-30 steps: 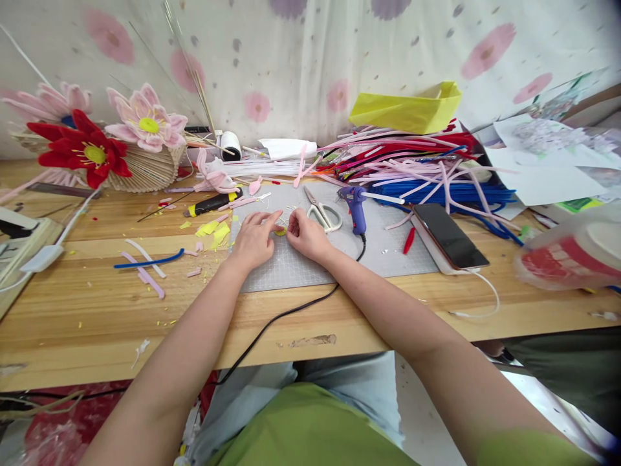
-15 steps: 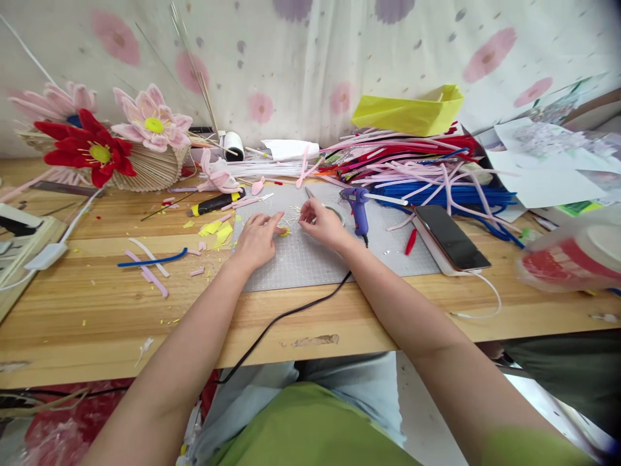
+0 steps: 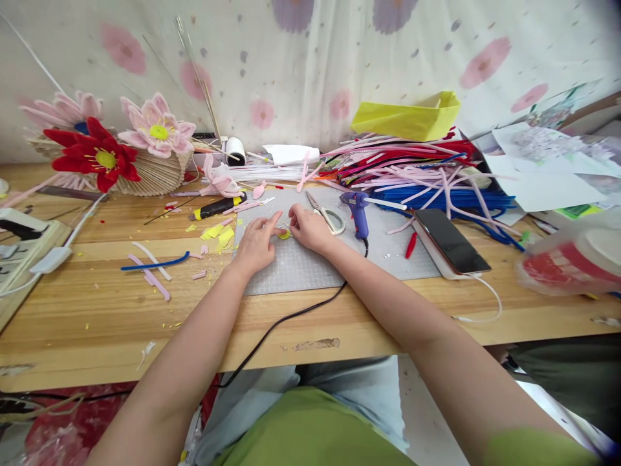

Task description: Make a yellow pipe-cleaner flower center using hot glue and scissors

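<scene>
Currently: my left hand (image 3: 259, 244) half open, thumb beside disc (image 3: 284, 235), contact unclear | right hand (image 3: 309, 228) pinched closed, contents I cannot tell | disc between hands, over mat (image 3: 301, 272) | judged light, bendable; grasp by rim.

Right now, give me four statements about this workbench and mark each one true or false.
1. The purple glue gun lies to the right of the pale-handled metal scissors. True.
2. The fuzzy red flower has a blue centre. False: its centre is yellow.
3. The left hand is beside a small yellow piece on the grey gridded mat. True.
4. The phone with the black screen lies left of both hands. False: it lies to their right.
</scene>
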Motion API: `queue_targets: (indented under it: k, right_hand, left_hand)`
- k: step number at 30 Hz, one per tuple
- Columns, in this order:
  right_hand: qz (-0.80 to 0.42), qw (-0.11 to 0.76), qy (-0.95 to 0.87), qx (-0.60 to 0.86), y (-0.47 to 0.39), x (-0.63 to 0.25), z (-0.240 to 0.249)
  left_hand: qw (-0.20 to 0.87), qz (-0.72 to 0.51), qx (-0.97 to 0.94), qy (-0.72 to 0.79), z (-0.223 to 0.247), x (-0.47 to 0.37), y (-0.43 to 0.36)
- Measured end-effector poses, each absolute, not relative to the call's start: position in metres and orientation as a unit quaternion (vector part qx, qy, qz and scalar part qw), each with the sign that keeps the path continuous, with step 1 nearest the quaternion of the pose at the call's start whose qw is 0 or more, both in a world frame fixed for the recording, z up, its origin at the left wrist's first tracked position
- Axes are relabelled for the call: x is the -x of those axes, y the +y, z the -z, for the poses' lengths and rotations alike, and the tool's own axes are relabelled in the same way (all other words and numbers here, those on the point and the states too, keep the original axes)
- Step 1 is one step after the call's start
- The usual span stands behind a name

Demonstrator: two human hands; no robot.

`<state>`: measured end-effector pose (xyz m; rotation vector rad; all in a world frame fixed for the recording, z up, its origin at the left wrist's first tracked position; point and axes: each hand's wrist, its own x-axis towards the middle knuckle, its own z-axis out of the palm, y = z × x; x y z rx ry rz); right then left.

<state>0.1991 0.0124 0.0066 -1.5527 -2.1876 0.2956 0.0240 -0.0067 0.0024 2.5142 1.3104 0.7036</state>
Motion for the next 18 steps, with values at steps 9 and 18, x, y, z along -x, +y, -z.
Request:
queue_targets:
  k: [9,18]
  right_hand:
    - [-0.237,0.369,-0.715,0.544,0.019,-0.21,0.001]
    - [-0.424,0.38,-0.692,0.444,0.02,-0.231,-0.02]
  left_hand:
    - [0.134,-0.267,-0.84,0.453,-0.005,-0.024,-0.007]
    - [0.159,-0.274,-0.833,0.453,-0.003,-0.023,-0.005]
